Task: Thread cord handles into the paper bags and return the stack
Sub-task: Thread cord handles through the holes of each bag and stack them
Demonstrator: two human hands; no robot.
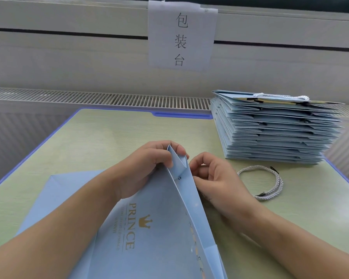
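Observation:
A light blue paper bag (149, 234) with gold "PRINCE" lettering lies partly opened on the table in front of me. My left hand (147, 170) grips the bag's folded top corner, thumb inside the gusset. Two small handle holes show just below that corner. My right hand (218, 182) is against the bag's right side by the holes, its fingers curled and pinching at the edge; what it pinches is hidden. A loose white cord handle (270, 184) with black tips lies coiled on the table to the right of my right hand.
A tall stack of flat blue bags (274, 131) stands at the back right, the top one with a white cord fitted. The pale green table (113, 133) has a blue rim. A paper sign (181, 35) hangs on the wall behind.

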